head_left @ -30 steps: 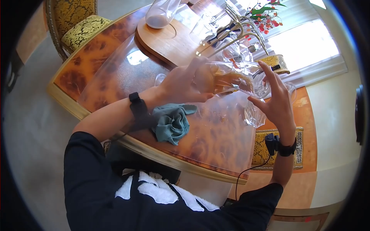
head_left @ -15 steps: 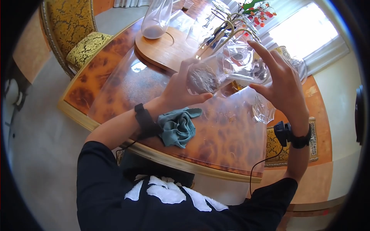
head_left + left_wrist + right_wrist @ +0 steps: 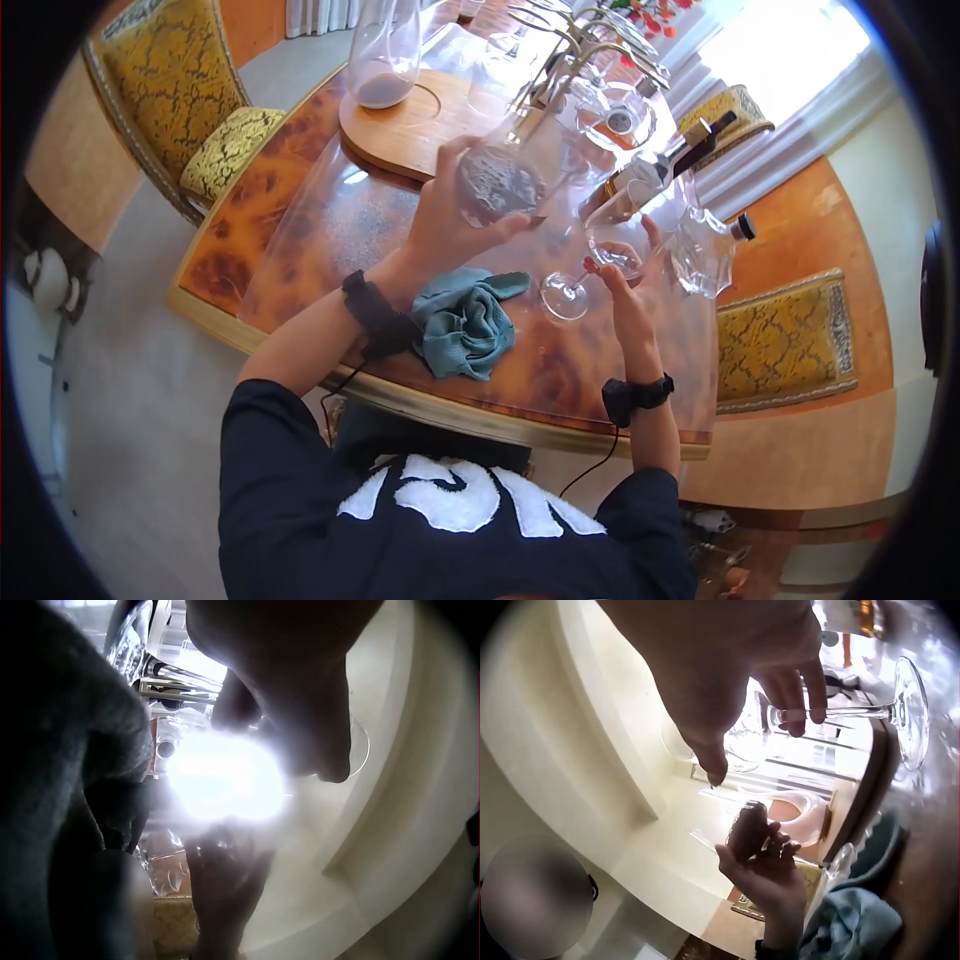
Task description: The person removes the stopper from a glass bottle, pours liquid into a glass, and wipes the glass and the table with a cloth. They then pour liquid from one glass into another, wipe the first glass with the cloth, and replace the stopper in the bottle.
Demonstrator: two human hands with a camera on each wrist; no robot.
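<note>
My left hand (image 3: pixel 445 225) grips a clear glass vessel (image 3: pixel 500 185) by its thick, textured base, holding it tilted above the table. In the right wrist view the same vessel (image 3: pixel 748 831) looks dark in that hand. My right hand (image 3: pixel 632 310) is at a stemmed wine glass (image 3: pixel 612 240), thumb on the near side and fingertips behind the bowl. Its round foot (image 3: pixel 565 297) is close over the tabletop. From the right wrist, fingers overlap the stem (image 3: pixel 855 712) just under the bowl. Glare hides most of the left wrist view. A crumpled teal cloth (image 3: pixel 465 325) lies between my forearms.
A faceted decanter with a black stopper (image 3: pixel 705 255) stands right of the wine glass, with a labelled bottle (image 3: pixel 640 178) behind. Far left, a wooden board (image 3: pixel 440 110) bears a tall glass carafe (image 3: pixel 385 60). A curved metal stand (image 3: pixel 560 65) rises beyond my left hand.
My right hand has moved down and nearer, from beside the vessel's far end to the wine glass. My left hand keeps its grip on the vessel. The head view has shifted.
</note>
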